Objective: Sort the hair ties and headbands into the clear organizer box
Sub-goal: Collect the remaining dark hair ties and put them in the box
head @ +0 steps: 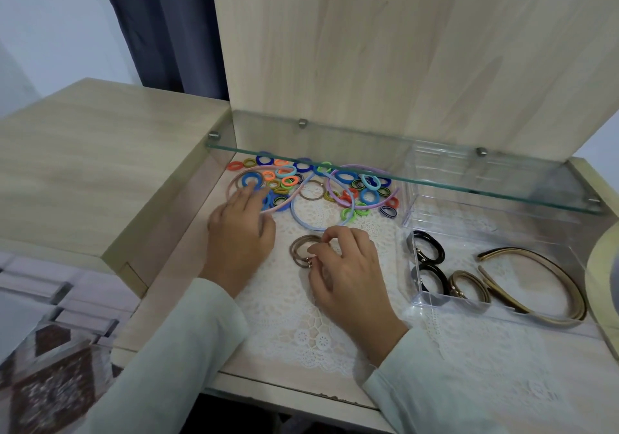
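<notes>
A heap of small colourful hair ties (303, 182) lies at the back of the lace mat, mixed with thin pink (241, 179), blue (303, 221) and purple (335, 192) headbands. My left hand (239, 229) rests with straight fingers on the pink headband and a blue tie. My right hand (345, 266) pinches a bundle of brown hair ties (299, 249) lying on the mat. The clear organizer box (425, 298) stands at the right; it holds black ties (432, 252), brown ties (469, 286) and gold headbands (542, 286).
A glass shelf (435, 179) on metal pegs hangs over the back of the heap and the box. Wooden panels wall the recess at the left and behind. A yellowish round object (603, 283) sits at the right edge. A patterned floor lies lower left.
</notes>
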A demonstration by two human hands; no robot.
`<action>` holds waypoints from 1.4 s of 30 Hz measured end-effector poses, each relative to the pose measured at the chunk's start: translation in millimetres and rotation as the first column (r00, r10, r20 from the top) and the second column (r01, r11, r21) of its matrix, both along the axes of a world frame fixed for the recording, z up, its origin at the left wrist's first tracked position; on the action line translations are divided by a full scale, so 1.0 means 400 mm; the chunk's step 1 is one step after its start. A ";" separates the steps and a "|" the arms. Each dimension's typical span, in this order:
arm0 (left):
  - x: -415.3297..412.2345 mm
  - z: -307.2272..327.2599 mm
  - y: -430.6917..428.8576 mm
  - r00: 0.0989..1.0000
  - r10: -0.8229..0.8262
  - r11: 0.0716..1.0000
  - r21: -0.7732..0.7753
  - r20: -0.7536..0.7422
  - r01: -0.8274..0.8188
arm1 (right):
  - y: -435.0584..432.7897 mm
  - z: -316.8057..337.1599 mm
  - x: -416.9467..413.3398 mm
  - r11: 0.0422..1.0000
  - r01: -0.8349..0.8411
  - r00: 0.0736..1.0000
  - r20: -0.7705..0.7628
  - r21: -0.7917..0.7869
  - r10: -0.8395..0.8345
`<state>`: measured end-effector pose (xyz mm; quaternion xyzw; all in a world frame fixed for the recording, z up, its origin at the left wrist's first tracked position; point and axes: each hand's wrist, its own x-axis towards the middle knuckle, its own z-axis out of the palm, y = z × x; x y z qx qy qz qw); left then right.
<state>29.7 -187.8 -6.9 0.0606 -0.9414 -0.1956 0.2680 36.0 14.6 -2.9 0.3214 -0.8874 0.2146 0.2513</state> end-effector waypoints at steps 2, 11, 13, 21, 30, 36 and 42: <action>-0.035 0.014 -0.032 0.998 0.039 0.999 -0.033 -0.052 -0.040 | 0.003 0.006 -0.009 1.000 0.014 1.000 -0.012 -0.023 -0.014; -0.145 0.071 -0.144 0.937 0.151 0.988 -0.016 0.314 -0.153 | 0.003 -0.010 -0.109 0.938 0.347 0.938 0.016 0.021 -0.347; -0.153 0.081 -0.146 0.922 0.157 0.987 -0.039 0.353 -0.153 | 0.003 -0.016 -0.118 0.926 0.376 0.926 0.019 0.027 -0.377; -0.161 0.078 -0.154 0.944 0.066 0.997 -0.057 0.322 -0.050 | 0.004 -0.028 -0.124 0.899 0.438 0.897 0.063 0.020 -0.438; -0.092 0.047 -0.127 0.998 -0.036 0.995 -0.096 -0.050 0.031 | 0.005 -0.033 -0.123 0.901 0.434 0.899 0.069 0.000 -0.433; -0.027 0.055 -0.083 0.970 -0.102 0.989 -0.129 -0.223 0.074 | 0.007 -0.035 -0.123 0.905 0.426 0.902 0.082 -0.002 -0.425; 0.040 0.037 0.020 0.935 -0.282 0.937 -0.271 -0.216 0.220 | 0.009 -0.032 -0.119 0.907 0.422 0.903 0.095 -0.001 -0.420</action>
